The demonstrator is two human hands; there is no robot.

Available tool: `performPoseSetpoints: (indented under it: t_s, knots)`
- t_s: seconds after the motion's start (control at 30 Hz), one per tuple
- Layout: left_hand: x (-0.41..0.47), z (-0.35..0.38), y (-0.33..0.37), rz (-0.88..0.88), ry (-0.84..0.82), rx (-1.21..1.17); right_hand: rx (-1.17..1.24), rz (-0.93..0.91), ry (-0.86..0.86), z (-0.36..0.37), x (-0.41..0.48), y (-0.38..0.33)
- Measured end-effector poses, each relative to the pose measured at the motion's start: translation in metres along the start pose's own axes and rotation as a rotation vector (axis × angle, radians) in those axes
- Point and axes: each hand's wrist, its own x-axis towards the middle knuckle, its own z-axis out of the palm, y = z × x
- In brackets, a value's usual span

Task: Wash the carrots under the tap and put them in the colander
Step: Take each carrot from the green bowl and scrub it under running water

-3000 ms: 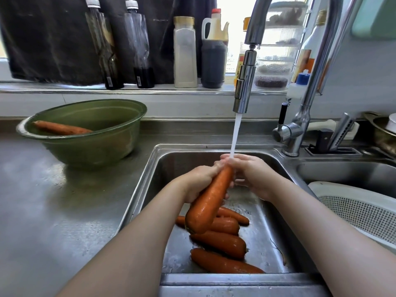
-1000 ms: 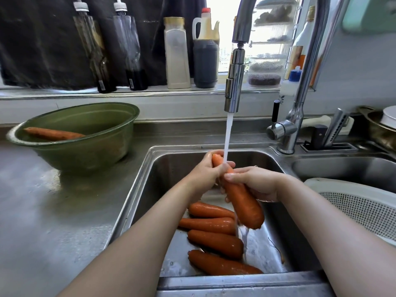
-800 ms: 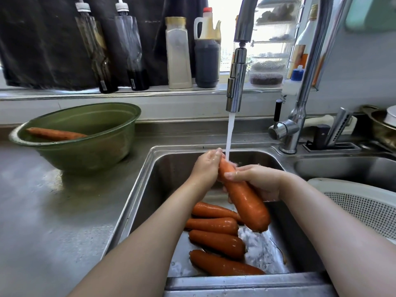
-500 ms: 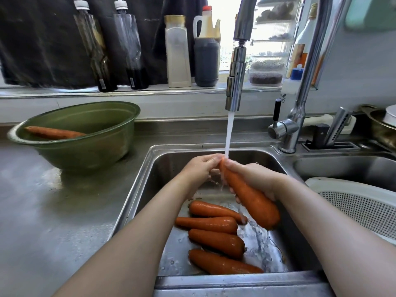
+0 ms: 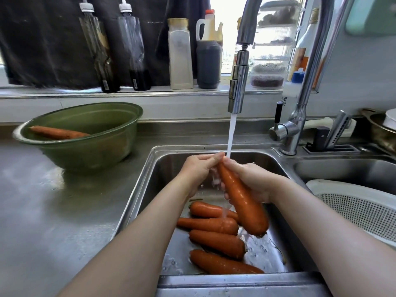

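- Four carrots (image 5: 216,241) lay nearest, on the floor of the sink (image 5: 141,189).
- Above them the held carrot (image 5: 242,202) hung tilted, thick end down. The right grip (image 5: 255,179) curled round its upper half, and the left grip (image 5: 197,170) pinched its thin tip under the water stream (image 5: 231,133).
- Wet skin might let it slip and drop onto the others.
- The colander (image 5: 353,209), to the right, seemed empty, though partly out of frame.
- A green bowl (image 5: 90,151) on the tabletop (image 5: 53,211) held one carrot (image 5: 57,132), easily forgotten.
- Labels on the sill bottles (image 5: 180,54) were too blurred to read.
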Motion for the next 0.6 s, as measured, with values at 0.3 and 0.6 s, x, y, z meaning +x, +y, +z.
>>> performPoseSetpoints:
  t_s: [0.3,0.6]
  knots:
    - [0.003,-0.0011,0.0021,-0.001,0.007,-0.021,0.165,-0.033,-0.128,-0.0019,-0.0009,-0.0001]
    - [0.0034,-0.0066,-0.0008,-0.04,-0.076,0.002,0.163,-0.075,-0.024,0.0035,0.0033,0.0013]
